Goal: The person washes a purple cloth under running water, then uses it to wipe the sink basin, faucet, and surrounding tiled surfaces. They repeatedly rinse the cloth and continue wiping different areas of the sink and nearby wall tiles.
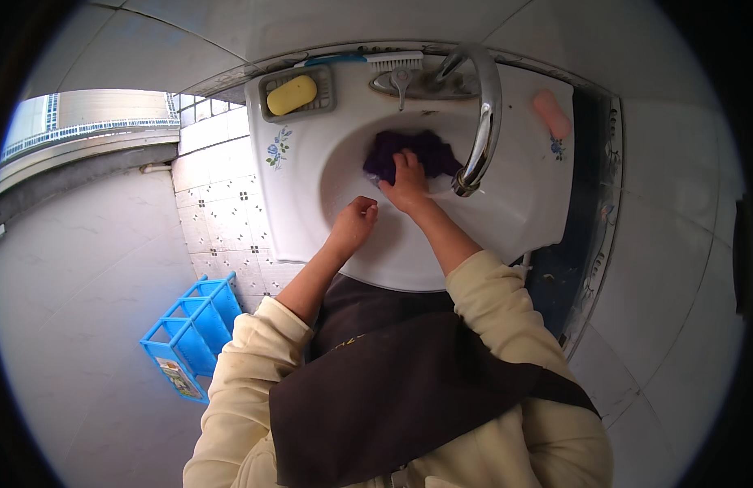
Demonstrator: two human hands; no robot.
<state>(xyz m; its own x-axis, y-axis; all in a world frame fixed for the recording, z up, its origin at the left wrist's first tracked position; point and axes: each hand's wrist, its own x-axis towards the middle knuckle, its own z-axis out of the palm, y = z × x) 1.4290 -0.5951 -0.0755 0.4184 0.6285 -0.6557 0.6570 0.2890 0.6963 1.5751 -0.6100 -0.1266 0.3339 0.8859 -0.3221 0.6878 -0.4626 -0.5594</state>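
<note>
A bunched dark purple cloth (417, 150) lies at the back of the white washbasin's bowl (336, 175). My right hand (406, 180) is on its front side, fingers bent into the fabric. Closer to me and to the left, my left hand (353, 226) is closed above the bowl, apart from the cloth. Something pale shows at its fingertips, too small to make out. The curved chrome faucet (492, 106) reaches over the bowl, its spout end just right of the cloth and my right hand.
On the basin's back left corner sits a yellow soap bar (292, 96) in a grey soap dish (324, 88). A white-bristled brush (395, 62) lies along the back edge. At the right is a pink soap bar (551, 114). A blue rack (193, 329) stands lower left.
</note>
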